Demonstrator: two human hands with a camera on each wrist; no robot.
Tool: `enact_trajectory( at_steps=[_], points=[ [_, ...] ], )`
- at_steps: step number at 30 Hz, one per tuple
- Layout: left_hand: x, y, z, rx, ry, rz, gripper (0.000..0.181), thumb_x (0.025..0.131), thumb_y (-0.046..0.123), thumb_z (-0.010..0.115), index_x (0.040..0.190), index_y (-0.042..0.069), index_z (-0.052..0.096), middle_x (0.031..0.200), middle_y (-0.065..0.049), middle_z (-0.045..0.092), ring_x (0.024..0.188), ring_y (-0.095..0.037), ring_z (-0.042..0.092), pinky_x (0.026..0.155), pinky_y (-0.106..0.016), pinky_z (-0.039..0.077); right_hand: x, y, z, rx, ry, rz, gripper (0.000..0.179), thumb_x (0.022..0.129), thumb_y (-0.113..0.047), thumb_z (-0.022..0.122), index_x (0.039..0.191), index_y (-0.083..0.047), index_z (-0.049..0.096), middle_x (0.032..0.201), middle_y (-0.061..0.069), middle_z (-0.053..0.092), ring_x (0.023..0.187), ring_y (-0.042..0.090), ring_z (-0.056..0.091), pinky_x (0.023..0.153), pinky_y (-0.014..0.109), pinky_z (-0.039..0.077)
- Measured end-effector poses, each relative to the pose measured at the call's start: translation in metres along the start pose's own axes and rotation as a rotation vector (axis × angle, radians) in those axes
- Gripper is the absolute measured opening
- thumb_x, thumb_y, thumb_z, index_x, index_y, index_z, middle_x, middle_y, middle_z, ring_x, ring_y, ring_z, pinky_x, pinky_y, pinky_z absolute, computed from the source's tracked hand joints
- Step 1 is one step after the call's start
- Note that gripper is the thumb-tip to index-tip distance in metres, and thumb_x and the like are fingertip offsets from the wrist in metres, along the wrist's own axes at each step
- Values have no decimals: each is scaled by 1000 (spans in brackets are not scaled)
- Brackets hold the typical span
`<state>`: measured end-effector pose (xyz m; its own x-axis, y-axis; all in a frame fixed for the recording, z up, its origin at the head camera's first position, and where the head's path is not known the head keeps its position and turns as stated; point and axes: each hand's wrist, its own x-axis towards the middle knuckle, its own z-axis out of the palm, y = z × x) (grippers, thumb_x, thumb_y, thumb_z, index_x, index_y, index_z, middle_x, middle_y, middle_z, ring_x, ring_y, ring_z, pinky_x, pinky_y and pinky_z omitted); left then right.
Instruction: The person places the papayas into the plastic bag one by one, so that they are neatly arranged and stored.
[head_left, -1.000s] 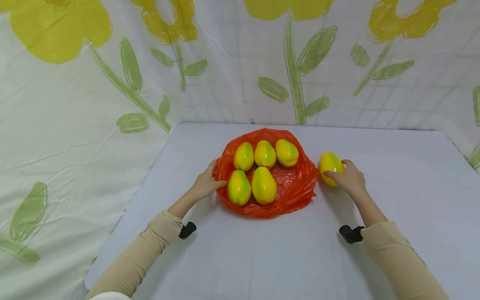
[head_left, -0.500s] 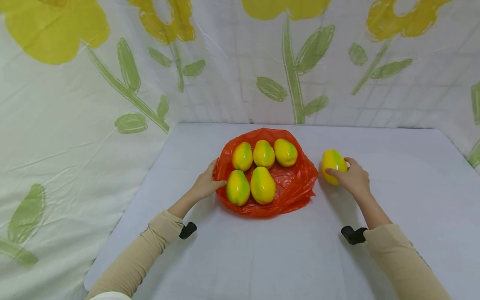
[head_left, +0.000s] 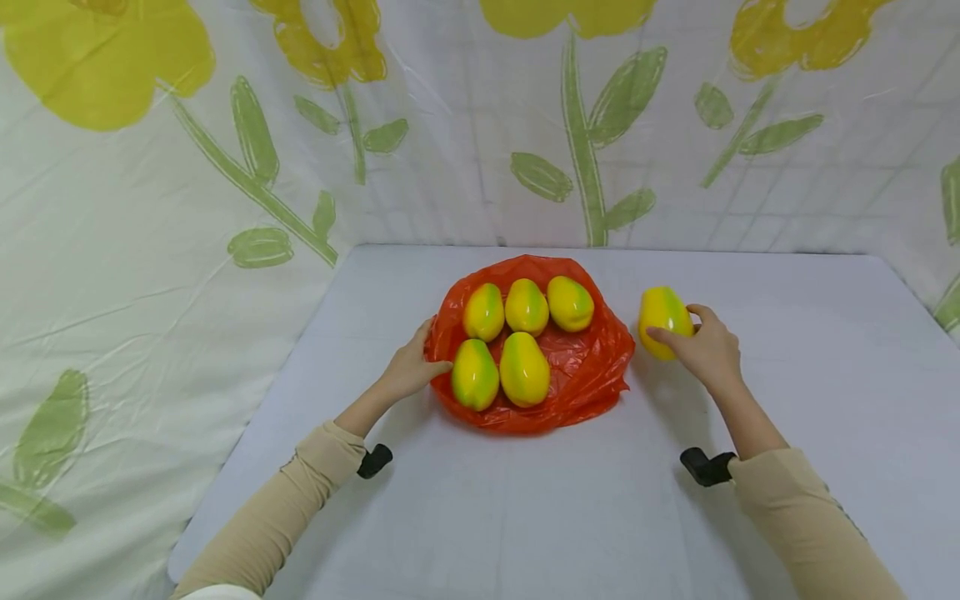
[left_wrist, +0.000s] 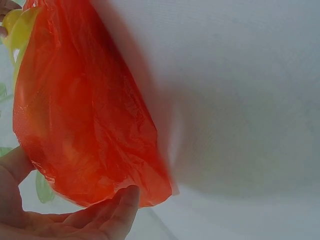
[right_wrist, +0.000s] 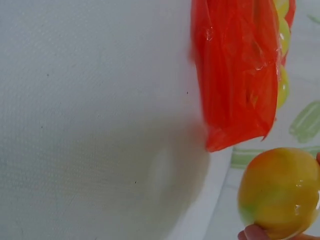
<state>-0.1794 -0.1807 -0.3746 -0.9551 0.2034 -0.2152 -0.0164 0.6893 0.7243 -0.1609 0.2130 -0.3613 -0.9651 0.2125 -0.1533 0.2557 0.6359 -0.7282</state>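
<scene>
In the head view, a red plastic bag (head_left: 577, 358) lies spread open on the white table. Several glossy yellow-green papayas (head_left: 525, 369) sit inside it in two rows. My left hand (head_left: 408, 367) holds the bag's left side, thumb over the rim and fingers along the outer wall; the left wrist view shows the fingers (left_wrist: 122, 210) against the red film. To the right of the bag, my right hand (head_left: 708, 346) grips another papaya (head_left: 666, 321) between thumb and fingers. In the right wrist view this papaya (right_wrist: 280, 192) is held above the table.
The white table (head_left: 540, 517) stretches out around the bag. A hanging white cloth with printed yellow flowers (head_left: 465, 150) borders its back and left. Dark wrist-worn devices show below both hands, the right one (head_left: 705, 467) nearer the table's middle.
My right hand has shifted slightly right with its papaya, away from the bag's edge, then raised it a little. The left hand and the bag stay in place.
</scene>
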Motion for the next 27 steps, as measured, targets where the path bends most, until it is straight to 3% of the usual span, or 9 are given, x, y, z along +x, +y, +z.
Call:
enact_trajectory(
  at_steps=[15,27],
  points=[
    [0,1,-1,-8,-7,12,79,93,18,57,155,4,10,151,-24,34,130,-42,43,102,-54,42,-10,-19,3,36,3,-9,85,92,-45,60,149,5,23,138,38,39,121,50,41,93,60,46],
    [-2,3,-2,-4,-5,12,78,93,18,57,155,4,11,151,-23,34,130,-42,43,101,-53,42,-17,-29,11,28,-57,-59,88,90,-47,62,149,6,24,139,37,40,121,50,45,93,59,47]
  ],
)
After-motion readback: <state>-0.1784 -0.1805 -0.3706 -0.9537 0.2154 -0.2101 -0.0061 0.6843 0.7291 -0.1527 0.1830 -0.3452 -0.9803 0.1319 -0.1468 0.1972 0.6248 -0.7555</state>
